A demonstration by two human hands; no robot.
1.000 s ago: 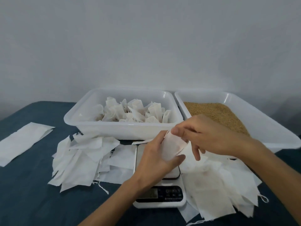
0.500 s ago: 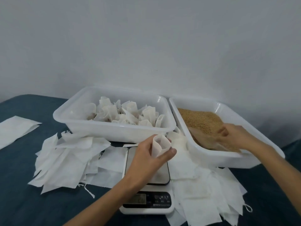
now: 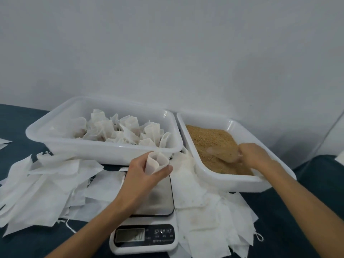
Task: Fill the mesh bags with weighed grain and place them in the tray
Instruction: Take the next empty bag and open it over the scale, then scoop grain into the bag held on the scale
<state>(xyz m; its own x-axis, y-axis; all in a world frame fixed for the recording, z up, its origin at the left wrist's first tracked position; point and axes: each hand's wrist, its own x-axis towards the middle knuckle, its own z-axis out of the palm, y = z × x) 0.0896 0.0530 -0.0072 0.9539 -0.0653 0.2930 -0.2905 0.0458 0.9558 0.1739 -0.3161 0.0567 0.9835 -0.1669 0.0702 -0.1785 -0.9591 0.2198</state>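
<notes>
The surface (image 3: 22,244), covered in dark blue cloth, carries everything within arm's reach, which looks deliberate: nothing has to be fetched from far off. Two white trays stand side by side at the back. The tray of filled bags (image 3: 104,151) sits just beyond the left hand (image 3: 143,175), so a finished bag likely needs only a short lift forward to join the upright bags (image 3: 128,131) already packed inside. The grain tray (image 3: 230,181) lies under and around the right hand (image 3: 255,157), on that hand's own side, so scooping needs no crossing of arms.

Flat empty bags (image 3: 46,185) are heaped to the left of the left hand, and another heap (image 3: 206,218) spreads between the two forearms and toward the person, ready as stock.

The scale (image 3: 149,233) stands directly under the left hand, its display nearest the person; the figures are too blurred to read. Holding the bag above the platform probably lets it be set down for weighing at once.

The left grip is clamped on the open bag (image 3: 156,162), fingers and thumb curled round it so its mouth stays wide and faces up. It is empty as far as can be seen.

The right grip is closed round a clear scoop (image 3: 223,154), sunk in the grain (image 3: 208,136) just left of that hand, seemingly loading a portion.
</notes>
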